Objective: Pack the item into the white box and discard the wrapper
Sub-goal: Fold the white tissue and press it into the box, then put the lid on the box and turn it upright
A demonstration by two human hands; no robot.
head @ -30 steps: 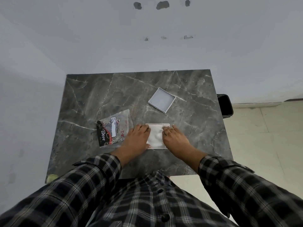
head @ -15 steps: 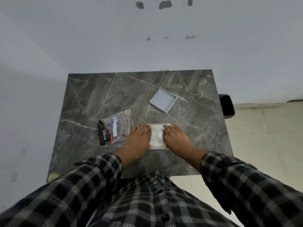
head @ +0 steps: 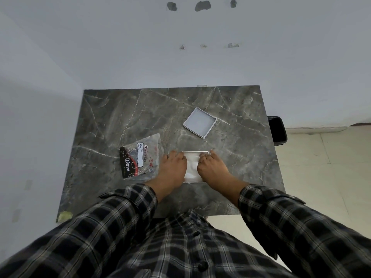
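Observation:
The white box point(head: 195, 152) lies on the dark marble table point(head: 112, 121) near its front edge, with a soft white item point(head: 192, 167) inside. My left hand point(head: 173, 167) rests on the box's left part and my right hand point(head: 211, 167) on its right part, both palms down with fingers pressing on the white item. Both hands hide the box's side edges. A clear plastic wrapper point(head: 140, 156) with black and red "Dove" print lies flat just left of my left hand. The box's white lid point(head: 199, 125) sits upturned farther back, to the right.
A black bin point(head: 278, 129) stands on the floor beside the table's right edge. A wall runs along the table's far side and another along its left. A small yellowish scrap point(head: 64, 216) lies at the front left corner.
Both hands stay on the item in the box; the fingers have shifted only slightly. The wrapper and lid have not moved.

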